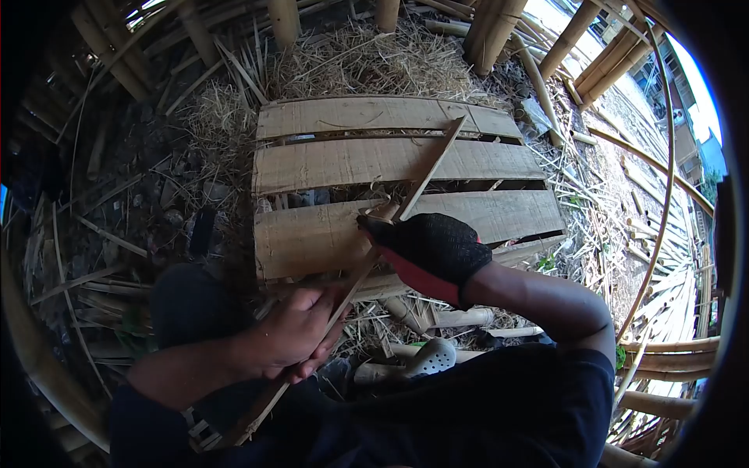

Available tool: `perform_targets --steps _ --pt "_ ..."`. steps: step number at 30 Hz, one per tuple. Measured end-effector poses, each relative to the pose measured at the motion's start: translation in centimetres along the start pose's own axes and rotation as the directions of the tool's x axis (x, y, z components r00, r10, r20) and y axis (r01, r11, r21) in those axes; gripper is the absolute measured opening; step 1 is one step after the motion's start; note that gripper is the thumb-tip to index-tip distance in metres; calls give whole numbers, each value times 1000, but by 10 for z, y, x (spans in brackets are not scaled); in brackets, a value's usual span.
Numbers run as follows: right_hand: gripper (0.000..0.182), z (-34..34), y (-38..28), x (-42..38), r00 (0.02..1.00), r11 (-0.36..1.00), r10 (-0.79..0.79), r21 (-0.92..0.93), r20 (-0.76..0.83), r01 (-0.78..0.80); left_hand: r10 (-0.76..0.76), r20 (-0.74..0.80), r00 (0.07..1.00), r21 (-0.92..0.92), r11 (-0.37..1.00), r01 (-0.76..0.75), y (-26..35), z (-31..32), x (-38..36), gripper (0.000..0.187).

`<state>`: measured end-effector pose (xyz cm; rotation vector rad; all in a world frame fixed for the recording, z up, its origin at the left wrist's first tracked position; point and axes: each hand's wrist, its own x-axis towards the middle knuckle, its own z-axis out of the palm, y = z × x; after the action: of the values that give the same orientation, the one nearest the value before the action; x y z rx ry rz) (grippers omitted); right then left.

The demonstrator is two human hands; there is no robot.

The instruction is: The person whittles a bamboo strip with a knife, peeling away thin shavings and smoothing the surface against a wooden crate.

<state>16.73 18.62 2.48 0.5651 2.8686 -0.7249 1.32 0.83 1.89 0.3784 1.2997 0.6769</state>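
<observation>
A long, thin bamboo strip [427, 173] runs diagonally from over the slatted wooden bench [328, 164] down toward my lap. Bare and closed, my left hand [300, 331] grips the strip's lower part, near my knee. My right hand [429, 248], in a black and red work glove, is wrapped around the strip at the bench's near edge, thumb and fingertips pressed together on it. A pale curled shaving [384, 209] shows beside the gloved fingertips. I cannot tell whether a blade is also inside the glove.
Dry shavings [367, 66] are heaped behind the bench, with upright bamboo posts [495, 35] beyond. Split bamboo pieces [647, 288] litter the ground at right, where a long bent strip [669, 156] arches up. A grey perforated clog [434, 359] is below the bench.
</observation>
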Motion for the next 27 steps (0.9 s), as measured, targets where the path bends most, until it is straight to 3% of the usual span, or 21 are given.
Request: perform_targets --steps 9,12,14,16,18,19,20,22,24,25,27 --pt "42 4 -2 2 1000 1000 4 20 14 -4 -4 26 1000 -8 1000 4 2 -2 -6 32" --pt "43 12 7 6 998 991 -57 119 -40 62 -2 62 998 -44 999 5 2 -4 -6 31" --pt "42 9 10 15 991 940 107 317 83 -128 30 136 990 -95 995 -17 3 -10 -3 31" --pt "42 -4 12 19 970 905 210 351 121 -240 67 168 983 -166 985 -39 0 -12 4 34" --pt "49 -29 11 19 965 934 260 245 41 -262 90 204 975 -207 977 -46 -2 -13 9 36" --pt "52 -27 29 20 966 917 259 322 -24 -238 87 224 971 -210 977 -39 -6 -12 9 36" --pt "55 -27 44 22 951 930 288 270 -117 -248 83 242 967 -214 976 -30 -10 -10 9 37" --pt "63 -39 56 24 874 805 482 426 -62 -414 140 163 977 -131 984 -119 -15 -10 14 38" --pt "69 -37 64 29 865 813 501 347 -6 -468 157 82 984 -55 987 -153 -19 -9 23 37" --pt "72 -34 68 30 859 815 511 307 20 -492 66 117 991 -126 991 -51 -14 -7 20 37" --pt "68 -29 71 32 886 855 463 247 30 -456 32 146 989 -169 986 -6 -11 -5 19 37"
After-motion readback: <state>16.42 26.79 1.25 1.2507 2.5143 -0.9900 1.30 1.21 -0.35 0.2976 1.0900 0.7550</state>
